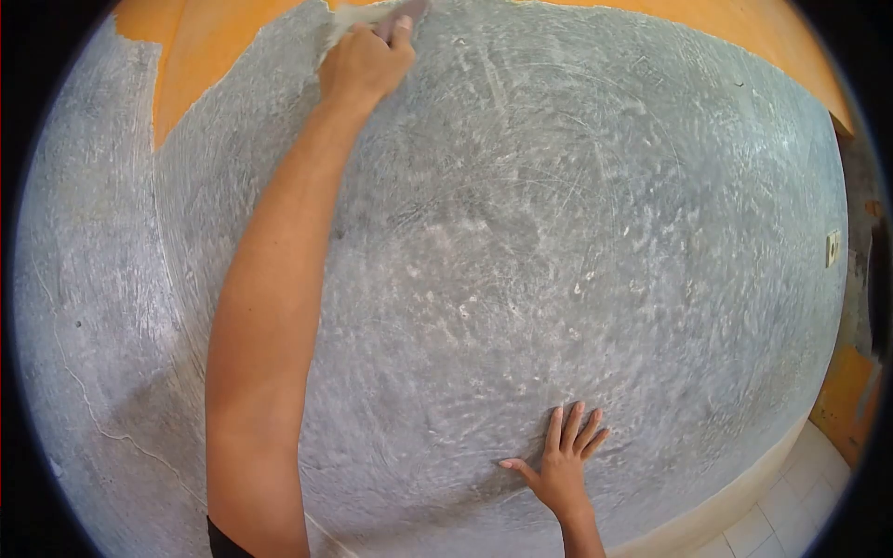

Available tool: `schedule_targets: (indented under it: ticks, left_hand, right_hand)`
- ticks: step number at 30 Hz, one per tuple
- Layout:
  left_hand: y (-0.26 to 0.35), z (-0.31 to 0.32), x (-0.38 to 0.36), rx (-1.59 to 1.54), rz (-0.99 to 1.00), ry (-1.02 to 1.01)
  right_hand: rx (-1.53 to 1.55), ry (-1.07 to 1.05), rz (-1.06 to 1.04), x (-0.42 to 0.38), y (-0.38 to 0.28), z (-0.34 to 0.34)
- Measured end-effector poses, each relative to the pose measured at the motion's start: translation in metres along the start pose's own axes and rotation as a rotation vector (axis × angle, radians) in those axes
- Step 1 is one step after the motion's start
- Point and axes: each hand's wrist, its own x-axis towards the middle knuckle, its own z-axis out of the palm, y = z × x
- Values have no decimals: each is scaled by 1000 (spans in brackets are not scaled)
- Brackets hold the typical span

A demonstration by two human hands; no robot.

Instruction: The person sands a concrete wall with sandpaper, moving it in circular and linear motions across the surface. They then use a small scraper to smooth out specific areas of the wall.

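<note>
My left hand [365,63] is raised high on the wall, its fingers closed around a scraper [402,20] with the thumb along it. The scraper is at the ragged lower border of the orange paint [214,46], partly hidden by my fingers and cut off by the top of the view. A pale, blurred patch shows beside it. My right hand [564,465] lies flat against the bare grey wall [521,232] low down, fingers spread and holding nothing.
A wall socket [832,248] sits near the wall's right edge. Pale floor tiles [777,511] show at the lower right. More orange paint [744,33] runs along the top right. A thin crack [121,435] crosses the lower left of the wall.
</note>
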Motion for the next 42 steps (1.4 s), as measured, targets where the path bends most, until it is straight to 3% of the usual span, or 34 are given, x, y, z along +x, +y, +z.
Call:
schedule_targets:
  ticks: [1,5,11,12,14,17,20,23,26,29,32,35,38,41,42]
  left_hand:
    - [7,-12,0,8,-95,-87]
    - [9,17,-1,112,-54,49]
    - [11,-3,-1,25,-139,-23]
    - [6,2,-2,76,-70,25]
    - [-9,18,-4,183,62,129]
    - [-33,-4,7,120,-189,20]
    - [-52,-13,0,95,-57,37]
    - [-109,-10,8,232,20,132]
    - [-149,-31,14,163,-79,-22]
    - [-156,-49,-3,122,148,0]
    - [-229,-44,15,87,-239,79]
    - [-218,-64,-15,1,-38,44]
    - [-234,-73,-28,78,-140,146]
    - [-252,-76,-28,-12,-224,88]
    - [-253,-77,-34,22,-109,98]
  right_hand:
    - [-9,8,-7,0,1,2]
    - [38,-30,26,0,0,-1]
    - [-23,20,-46,-1,5,2]
    - [-7,4,-31,-2,4,1]
    - [21,-25,-12,0,2,-3]
    - [28,-45,9,0,1,-4]
    - [3,-35,4,0,2,-3]
    - [-44,-22,-8,0,3,-2]
    - [-41,-59,29,1,-2,-7]
    - [-43,-101,77,3,-7,-14]
    - [-28,-148,133,6,-12,-19]
    - [-49,-153,161,6,-16,-24]
    - [-55,-76,150,4,-17,-20]
    - [-83,14,187,2,-29,-17]
    - [-90,40,198,3,-34,-18]
